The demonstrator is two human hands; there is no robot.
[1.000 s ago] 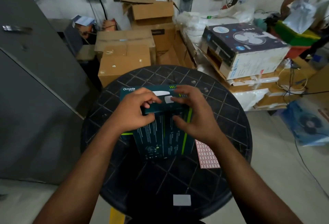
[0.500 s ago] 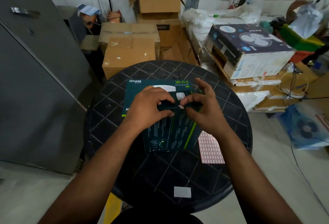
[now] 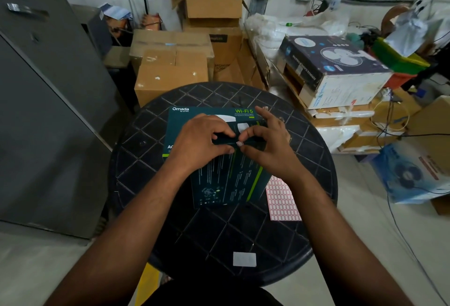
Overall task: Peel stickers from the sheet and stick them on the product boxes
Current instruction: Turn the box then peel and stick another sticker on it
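Note:
Two dark teal product boxes are on the round black table (image 3: 151, 184). One box (image 3: 194, 113) lies flat at the back. The nearer box (image 3: 226, 184) rests partly on it, printed side up. My left hand (image 3: 202, 142) grips the nearer box's far edge, fingers curled over it. My right hand (image 3: 265, 150) pinches a small white sticker (image 3: 239, 144) against that same edge with thumb and forefinger, the other fingers raised. The sticker sheet (image 3: 282, 198), with rows of red-framed stickers, lies on the table just right of the nearer box, partly under my right wrist.
A white label (image 3: 244, 259) sits near the table's front edge. Brown cartons (image 3: 170, 72) stand behind the table, a fan box (image 3: 336, 69) on stacked goods to the right, a grey metal cabinet (image 3: 43, 111) to the left. Cables trail over the floor at right.
My right thumb and forefinger have closed on the nearer box's far edge, where the small sticker now shows. My left hand keeps its grip. The view has shifted slightly.

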